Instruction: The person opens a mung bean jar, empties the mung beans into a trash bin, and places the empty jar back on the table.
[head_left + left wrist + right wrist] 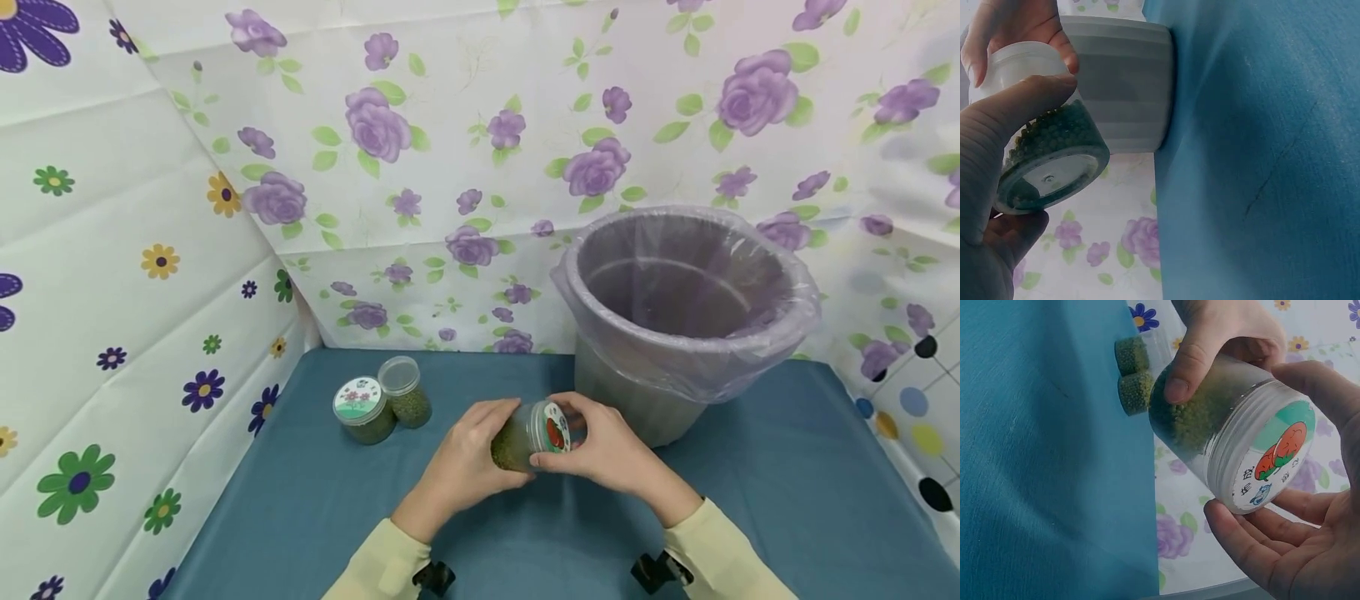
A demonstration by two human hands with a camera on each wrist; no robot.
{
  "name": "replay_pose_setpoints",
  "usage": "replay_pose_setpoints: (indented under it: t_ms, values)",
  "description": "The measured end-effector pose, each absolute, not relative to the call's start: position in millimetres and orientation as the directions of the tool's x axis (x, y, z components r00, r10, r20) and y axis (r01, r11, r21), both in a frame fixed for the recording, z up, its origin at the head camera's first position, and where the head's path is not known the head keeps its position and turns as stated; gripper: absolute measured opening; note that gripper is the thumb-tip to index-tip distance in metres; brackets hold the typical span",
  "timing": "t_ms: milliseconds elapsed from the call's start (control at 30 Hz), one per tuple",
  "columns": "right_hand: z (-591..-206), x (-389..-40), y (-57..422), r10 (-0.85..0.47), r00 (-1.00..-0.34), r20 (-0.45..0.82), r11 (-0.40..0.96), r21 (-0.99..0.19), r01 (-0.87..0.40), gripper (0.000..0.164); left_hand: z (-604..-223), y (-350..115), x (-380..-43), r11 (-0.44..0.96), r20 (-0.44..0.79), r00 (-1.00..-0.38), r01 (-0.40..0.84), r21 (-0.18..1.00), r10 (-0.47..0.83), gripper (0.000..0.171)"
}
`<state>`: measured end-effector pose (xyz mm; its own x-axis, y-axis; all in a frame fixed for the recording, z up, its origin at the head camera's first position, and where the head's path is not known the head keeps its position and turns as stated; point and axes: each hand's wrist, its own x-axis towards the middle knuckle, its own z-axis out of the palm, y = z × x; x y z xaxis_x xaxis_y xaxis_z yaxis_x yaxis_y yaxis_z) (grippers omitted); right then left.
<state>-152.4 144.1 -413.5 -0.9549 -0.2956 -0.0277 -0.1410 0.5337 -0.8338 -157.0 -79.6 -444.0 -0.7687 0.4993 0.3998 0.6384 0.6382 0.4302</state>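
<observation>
A clear plastic jar [517,440], partly filled with small green grains, is held tilted between both hands above the table. The left hand [474,450] grips its body near the base, thumb on one side and fingers on the other. At the other end, the right hand [600,442] holds the jar's lid [1275,456] by the rim, thumb and fingers spread around it. A picture of red strawberries decorates the lid's label. Seen in the left wrist view, the jar's round bottom [1050,181] faces the camera, the grains lying along its lower side.
Two more jars of green grains stand at the back left: one with a flower-picture lid [364,412], one with a plain translucent lid [405,392]. A grey bin [637,400] lined with a clear purplish bag stands back right. Flowered sheets hang behind the blue tablecloth [300,517].
</observation>
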Motion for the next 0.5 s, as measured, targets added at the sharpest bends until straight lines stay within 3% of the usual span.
replay_pose_setpoints:
  t_ms: [133, 300, 500]
  values:
    - [-412.6, -153.5, 142.5, -0.270, -0.962, -0.037, 0.541, -0.833, -0.119, 0.083, -443.4, -79.3, -157.5, 0.640, 0.400, -0.776, 0.630, 0.441, 0.489, 0.088]
    - [-410.5, -155.3, 139.6, -0.184, -0.980, -0.071, 0.568, -0.822, -0.047, 0.074, -441.9, -78.4, -158.1, 0.635, 0.417, -0.764, 0.643, 0.428, 0.492, 0.090]
    - [-409.2, -153.2, 142.2, -0.224, -0.973, -0.057, 0.552, -0.830, -0.078, 0.068, -441.5, -77.9, -157.3, 0.640, 0.408, -0.764, 0.643, 0.422, 0.499, 0.090]
